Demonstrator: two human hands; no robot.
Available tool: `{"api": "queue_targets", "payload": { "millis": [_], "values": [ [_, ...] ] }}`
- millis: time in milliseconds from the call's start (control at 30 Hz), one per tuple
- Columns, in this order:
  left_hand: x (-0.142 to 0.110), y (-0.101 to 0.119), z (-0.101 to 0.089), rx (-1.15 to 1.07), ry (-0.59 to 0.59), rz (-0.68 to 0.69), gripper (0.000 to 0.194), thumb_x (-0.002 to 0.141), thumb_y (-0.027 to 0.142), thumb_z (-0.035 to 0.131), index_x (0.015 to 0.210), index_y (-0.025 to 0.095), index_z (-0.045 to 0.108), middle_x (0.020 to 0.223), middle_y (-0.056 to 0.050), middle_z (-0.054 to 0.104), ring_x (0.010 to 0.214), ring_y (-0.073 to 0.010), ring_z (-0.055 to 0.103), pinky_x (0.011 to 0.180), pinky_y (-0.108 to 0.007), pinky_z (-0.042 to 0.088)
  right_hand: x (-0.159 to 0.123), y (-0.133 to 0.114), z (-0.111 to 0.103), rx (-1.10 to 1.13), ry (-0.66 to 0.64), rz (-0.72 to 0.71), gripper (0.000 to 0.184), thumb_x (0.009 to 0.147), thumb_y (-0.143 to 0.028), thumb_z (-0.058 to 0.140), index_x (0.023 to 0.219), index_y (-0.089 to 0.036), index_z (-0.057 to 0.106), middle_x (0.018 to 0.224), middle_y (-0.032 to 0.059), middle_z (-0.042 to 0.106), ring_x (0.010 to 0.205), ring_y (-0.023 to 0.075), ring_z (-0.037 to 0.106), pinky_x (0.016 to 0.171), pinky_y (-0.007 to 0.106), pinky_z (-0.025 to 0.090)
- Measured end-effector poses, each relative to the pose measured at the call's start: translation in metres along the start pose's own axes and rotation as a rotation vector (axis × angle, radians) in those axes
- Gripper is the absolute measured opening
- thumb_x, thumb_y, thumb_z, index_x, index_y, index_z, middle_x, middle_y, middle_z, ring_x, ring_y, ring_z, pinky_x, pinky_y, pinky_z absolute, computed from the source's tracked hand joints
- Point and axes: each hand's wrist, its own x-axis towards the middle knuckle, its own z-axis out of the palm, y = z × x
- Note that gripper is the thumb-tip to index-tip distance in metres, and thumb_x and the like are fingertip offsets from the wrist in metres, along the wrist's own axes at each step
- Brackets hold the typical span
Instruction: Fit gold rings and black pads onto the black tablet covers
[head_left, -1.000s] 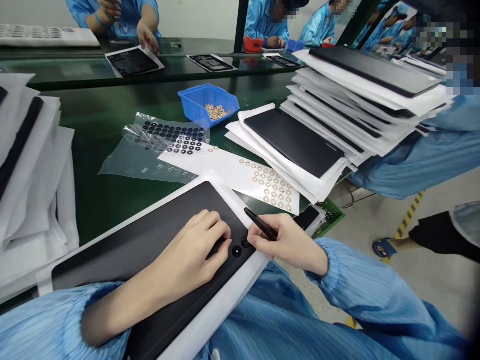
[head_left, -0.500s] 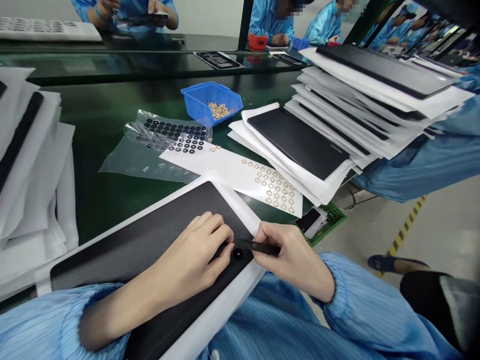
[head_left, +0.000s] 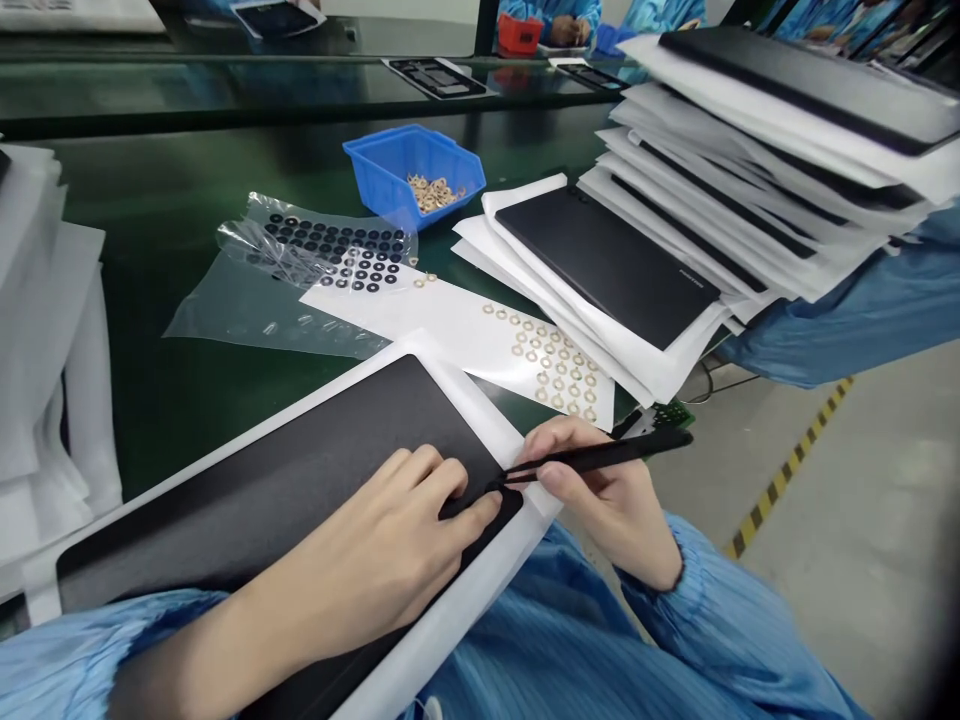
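A black flat tablet-like panel [head_left: 315, 480] lies slantwise on a white sheet [head_left: 352, 385] in front of me. My left hand [head_left: 397, 530] rests on it, fingers bent and partly spread, one fingertip pressing near the panel's right corner. Black tweezers [head_left: 622, 452] are held in my right hand [head_left: 600, 490], between thumb and fingers. Their tips meet the panel beside my left fingertip, around the round lens spot, which is now mostly covered. Whether the tips pinch anything is too small to tell.
Beyond the panel lie a strip with gold rings [head_left: 555, 365], a clear sheet of black rings [head_left: 337, 245] and a blue bin [head_left: 412, 175] of small gold parts. Interleaved panels are stacked at right [head_left: 750, 190]; white sheets [head_left: 45, 380] are piled at left. Co-workers sit across the bench.
The tweezers have turned in my right hand, so their split tips now point at the panel's corner. My left fingertip has moved right onto the lens area. The view has tilted down.
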Motion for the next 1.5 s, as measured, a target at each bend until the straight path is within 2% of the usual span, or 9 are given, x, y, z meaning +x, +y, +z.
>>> {"api": "queue_targets", "payload": {
  "millis": [133, 300, 700, 867, 1000, 1200, 1367, 1500],
  "values": [
    [0.000, -0.001, 0.001, -0.028, -0.022, -0.001, 0.036, 0.096, 0.013, 0.034, 0.130, 0.014, 0.045, 0.092, -0.008, 0.043, 0.083, -0.0231, 0.041, 0.066, -0.038, 0.043, -0.003, 0.004, 0.000, -0.034, -0.029, -0.032, 0.004, 0.089, -0.024, 0.060, 0.092, -0.024, 0.058, 0.086, 0.0013, 0.062, 0.077, 0.0164, 0.066, 0.070, 0.033, 0.056],
    [-0.001, -0.001, 0.003, -0.041, -0.002, -0.009, 0.035, 0.097, 0.014, 0.032, 0.129, 0.013, 0.044, 0.092, -0.007, 0.043, 0.082, -0.0223, 0.039, 0.066, -0.038, 0.041, -0.004, 0.007, -0.002, -0.097, -0.053, -0.087, 0.010, 0.087, -0.016, 0.061, 0.093, -0.024, 0.057, 0.088, 0.0013, 0.062, 0.078, 0.0164, 0.065, 0.071, 0.035, 0.055],
    [0.000, 0.000, 0.002, -0.025, -0.004, -0.009, 0.034, 0.097, 0.015, 0.032, 0.129, 0.014, 0.045, 0.093, -0.007, 0.045, 0.082, -0.0218, 0.040, 0.067, -0.036, 0.040, 0.000, 0.005, -0.001, -0.137, -0.038, -0.136, 0.009, 0.086, -0.015, 0.062, 0.088, -0.022, 0.056, 0.083, 0.0012, 0.063, 0.074, 0.0154, 0.064, 0.066, 0.032, 0.054],
    [-0.001, -0.001, 0.003, -0.004, 0.047, 0.017, 0.029, 0.096, 0.012, 0.034, 0.119, 0.010, 0.051, 0.088, -0.007, 0.047, 0.082, -0.0213, 0.041, 0.067, -0.034, 0.040, 0.000, 0.003, 0.000, -0.139, -0.012, -0.122, 0.008, 0.086, -0.015, 0.063, 0.087, -0.021, 0.058, 0.080, 0.0011, 0.063, 0.071, 0.0149, 0.063, 0.064, 0.031, 0.053],
    [0.000, -0.002, 0.005, -0.073, 0.102, -0.004, 0.024, 0.094, 0.009, 0.036, 0.106, 0.009, 0.057, 0.085, -0.007, 0.049, 0.080, -0.0201, 0.041, 0.068, -0.034, 0.040, -0.002, 0.004, 0.002, -0.107, -0.004, -0.131, 0.010, 0.085, -0.013, 0.063, 0.087, -0.021, 0.059, 0.080, 0.0015, 0.064, 0.071, 0.0157, 0.063, 0.063, 0.032, 0.053],
    [0.001, -0.003, 0.006, -0.129, 0.157, -0.040, 0.024, 0.093, 0.007, 0.039, 0.104, 0.008, 0.060, 0.085, -0.007, 0.050, 0.078, -0.0191, 0.042, 0.068, -0.034, 0.040, -0.003, -0.004, 0.001, -0.013, 0.018, -0.149, 0.007, 0.086, -0.014, 0.061, 0.083, -0.020, 0.061, 0.072, 0.0016, 0.064, 0.065, 0.0167, 0.064, 0.057, 0.032, 0.053],
    [0.003, -0.002, 0.005, -0.089, 0.156, -0.037, 0.025, 0.094, 0.009, 0.038, 0.099, 0.009, 0.062, 0.085, -0.008, 0.052, 0.078, -0.0192, 0.043, 0.068, -0.033, 0.041, 0.020, -0.024, -0.001, -0.075, 0.020, -0.217, 0.007, 0.085, -0.017, 0.063, 0.079, -0.020, 0.062, 0.070, 0.0025, 0.062, 0.065, 0.0180, 0.065, 0.058, 0.033, 0.054],
    [0.004, 0.000, 0.005, -0.034, 0.155, -0.038, 0.022, 0.093, 0.012, 0.039, 0.094, 0.012, 0.062, 0.085, -0.007, 0.052, 0.078, -0.0189, 0.045, 0.070, -0.031, 0.041, 0.072, -0.038, 0.020, -0.185, -0.040, -0.322, 0.013, 0.083, -0.026, 0.066, 0.073, -0.020, 0.061, 0.071, 0.0023, 0.062, 0.062, 0.0167, 0.066, 0.057, 0.030, 0.054]
  ]
}}
